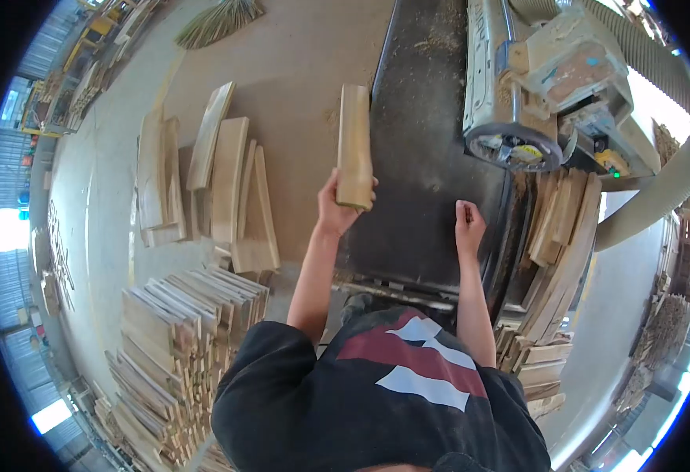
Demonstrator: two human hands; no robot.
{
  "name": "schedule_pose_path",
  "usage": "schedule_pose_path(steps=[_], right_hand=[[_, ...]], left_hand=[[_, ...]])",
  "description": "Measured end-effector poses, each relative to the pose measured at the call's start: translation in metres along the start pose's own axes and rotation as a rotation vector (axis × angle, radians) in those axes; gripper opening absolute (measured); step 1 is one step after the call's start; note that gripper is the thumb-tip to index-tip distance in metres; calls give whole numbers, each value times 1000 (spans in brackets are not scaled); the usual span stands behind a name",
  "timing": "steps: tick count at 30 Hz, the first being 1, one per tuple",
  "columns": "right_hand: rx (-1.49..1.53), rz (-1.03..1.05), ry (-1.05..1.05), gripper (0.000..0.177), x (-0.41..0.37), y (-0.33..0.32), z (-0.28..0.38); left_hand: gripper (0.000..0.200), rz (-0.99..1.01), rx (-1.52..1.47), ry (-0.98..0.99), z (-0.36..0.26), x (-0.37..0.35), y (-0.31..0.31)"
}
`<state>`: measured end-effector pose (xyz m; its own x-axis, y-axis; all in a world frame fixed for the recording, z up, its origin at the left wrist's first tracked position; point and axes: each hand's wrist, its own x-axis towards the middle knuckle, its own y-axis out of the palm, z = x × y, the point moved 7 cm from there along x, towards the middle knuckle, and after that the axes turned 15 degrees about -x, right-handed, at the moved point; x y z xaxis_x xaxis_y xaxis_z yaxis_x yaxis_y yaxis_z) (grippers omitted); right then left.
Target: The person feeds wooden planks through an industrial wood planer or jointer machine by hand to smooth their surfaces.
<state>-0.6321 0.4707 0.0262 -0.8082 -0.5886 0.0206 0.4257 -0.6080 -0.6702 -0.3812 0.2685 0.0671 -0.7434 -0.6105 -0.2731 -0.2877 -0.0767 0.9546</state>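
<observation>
My left hand (334,209) is wrapped around the near end of a wooden board (354,141). The board points away from me, over the left edge of a dark machine table (412,197). Above the right part of that table is my right hand (469,230), its fingers curled in and no object visible in them. Beyond the right hand stands a machine head (518,94) with a round black-rimmed wheel (514,147) at its near end.
Loose boards (229,177) lie on the floor to the left, with a large board stack (195,315) nearer me. More boards (561,216) lean right of the table. A ribbed hose (644,39) runs at upper right. A straw broom (221,22) lies at the top.
</observation>
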Motion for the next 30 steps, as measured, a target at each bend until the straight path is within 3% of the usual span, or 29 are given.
schedule_pose_path(steps=[1, 2, 3, 5, 6, 8, 9, 10, 12, 13, 14, 15, 16, 18, 21, 27, 30], right_hand=[[0, 1, 15, 28, -10, -1, 2], [118, 157, -7, 35, -22, 9, 7], [235, 304, -26, 42, -39, 15, 14], [328, 678, 85, 56, -81, 18, 38], [325, 867, 144, 64, -105, 23, 35], [290, 1050, 108, 51, -139, 21, 39], [160, 1025, 79, 49, -150, 12, 26], [35, 1000, 56, 47, -165, 9, 10], [120, 955, 118, 48, -190, 3, -23], [195, 942, 149, 49, -198, -4, -31], [205, 916, 166, 49, -203, -13, -41], [124, 930, 335, 45, -210, -23, -54], [49, 942, 505, 42, -220, -32, -68], [127, 801, 607, 49, -230, -44, -83], [282, 495, 955, 65, -241, -66, -97], [712, 274, 975, 69, -206, -40, -95], [679, 288, 917, 64, -179, -35, -92]], left_hand=[[62, -143, 130, 53, 10, -13, -8], [62, -147, 134, 33, 24, -22, -12], [65, -127, 543, 69, 33, -32, -17], [91, -24, 1075, 211, 62, -44, -27], [91, -3, 1068, 179, 76, -55, -22], [93, 4, 1958, 78, 100, -74, -6], [92, 80, 1914, 296, 108, -78, -3], [92, 122, 1914, 275, 116, -77, 6], [88, -105, 1795, -118, 129, -73, -6], [88, -73, 1804, -136, 141, -68, -18], [88, 106, 1834, -131, 162, -62, -31], [88, 287, 1854, -126, 182, -59, -35], [88, 319, 1863, -144, 196, -57, -31], [91, 280, 1874, -304, 227, -55, -34], [87, 299, 1832, -262, 258, -40, -33], [80, 230, 1759, -154, 292, 8, -31], [76, 194, 1672, -86, 289, 33, -29]])
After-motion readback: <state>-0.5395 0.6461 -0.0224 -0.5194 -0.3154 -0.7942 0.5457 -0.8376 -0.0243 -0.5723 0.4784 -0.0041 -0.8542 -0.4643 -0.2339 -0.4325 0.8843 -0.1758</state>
